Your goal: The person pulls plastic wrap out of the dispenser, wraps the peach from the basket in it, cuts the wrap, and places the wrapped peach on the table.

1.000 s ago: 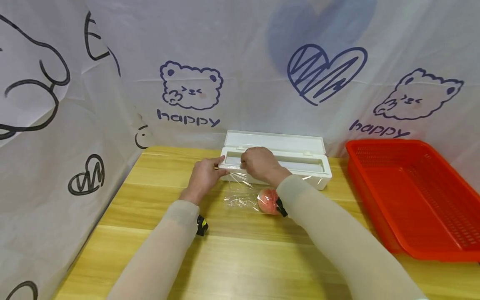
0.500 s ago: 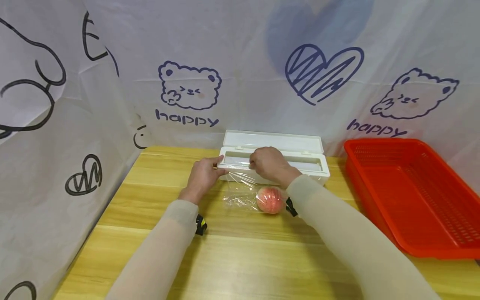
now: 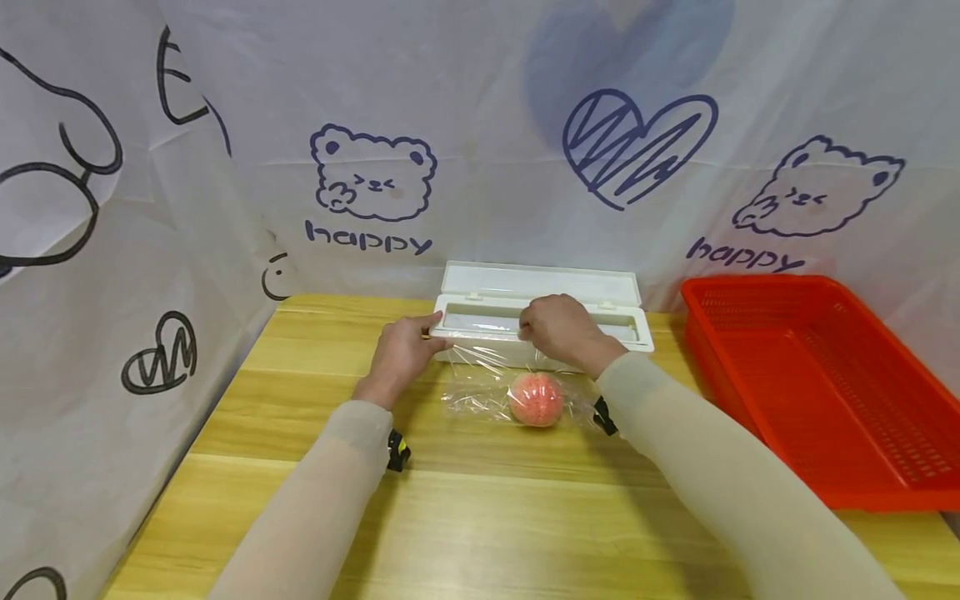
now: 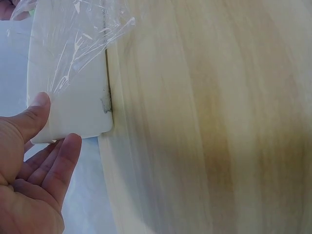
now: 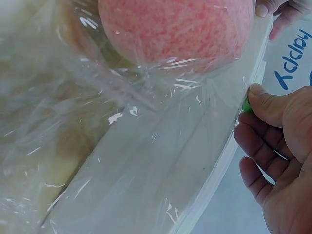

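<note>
A white cling film dispenser box (image 3: 641,331) lies lengthwise at the back of the table, its lid raised behind it. My left hand (image 3: 400,354) holds the box's left end, thumb at the front face in the left wrist view. At the box's front edge, my right hand (image 3: 562,329) pinches a small green slide cutter (image 5: 246,104), which shows in the right wrist view. Clear cling film (image 3: 480,396) hangs from the box's front onto the table. A pink peach (image 3: 536,400) sits in front of the box, with film over it.
To the right stands a red plastic basket (image 3: 750,400) with perforated walls. Behind and at the left hangs a white printed curtain (image 3: 487,167). Bare wooden table (image 3: 480,517) shows between the forearms.
My right hand has slid rightward along the box's front edge, baring the whole peach from behind the sleeve. The left hand keeps its hold on the box's left end.
</note>
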